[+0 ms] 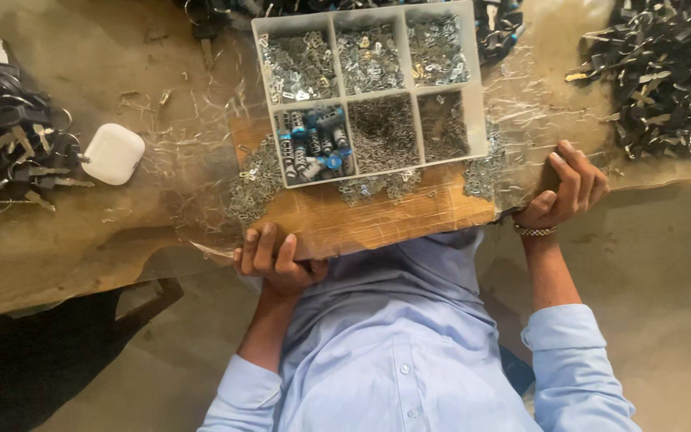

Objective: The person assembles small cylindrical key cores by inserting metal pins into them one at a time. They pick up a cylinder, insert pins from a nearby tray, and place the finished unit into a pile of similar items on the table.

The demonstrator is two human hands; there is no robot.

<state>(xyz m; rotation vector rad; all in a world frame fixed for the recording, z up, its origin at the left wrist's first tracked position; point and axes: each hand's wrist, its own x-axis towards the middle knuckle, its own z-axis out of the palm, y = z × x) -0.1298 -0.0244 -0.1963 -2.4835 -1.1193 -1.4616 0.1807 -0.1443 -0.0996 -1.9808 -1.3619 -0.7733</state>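
Observation:
My left hand (272,258) curls its fingers over the near edge of a wooden board (377,218) lying on the table. Over at the table's right near edge (641,178), my right hand (567,190), with a metal bracelet at the wrist, grips the clear plastic sheet (513,104) that covers the surface. Between the hands, on the board, stands a grey compartment tray (480,96). It is filled with small silvery metal parts, and one compartment holds blue and black cylinders (313,144). My light blue shirt fills the bottom of the view.
Loose silvery parts (253,182) lie scattered around the tray. A white rounded case (113,154) sits to the left. Heaps of black-headed keys lie at the far left (5,132) and at the upper right (665,72). Bare floor shows below the table.

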